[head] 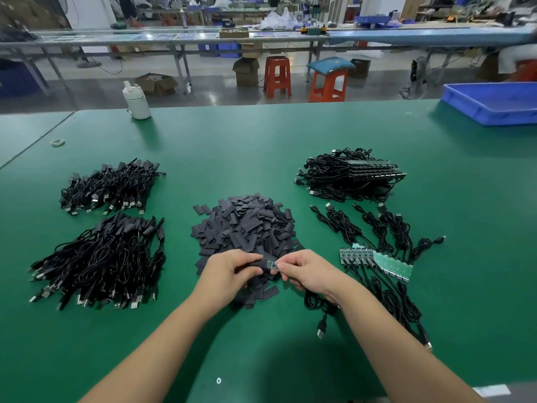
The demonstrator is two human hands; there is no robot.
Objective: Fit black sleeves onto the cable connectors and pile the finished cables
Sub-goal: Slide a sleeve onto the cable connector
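Note:
My left hand [232, 270] pinches a flat black sleeve [261, 263] over the near edge of the loose sleeve heap [247, 225]. My right hand [305, 271] grips a cable by its small green circuit-board connector [273, 265], whose left end sits inside the sleeve's mouth. That cable [319, 309] hangs below my right wrist, its USB plug lying on the mat. Two piles of sleeved cables lie at the left, one near [101, 266] and one farther back [110, 186]. Bare cables still joined to green board strips [377, 260] lie at the right.
A bigger bundle of unsleeved cables [348, 175] lies at the back right. A blue plastic tray [494, 103] stands at the far right corner, a white bottle [136, 101] at the far left edge. The green mat [261, 146] covers the table.

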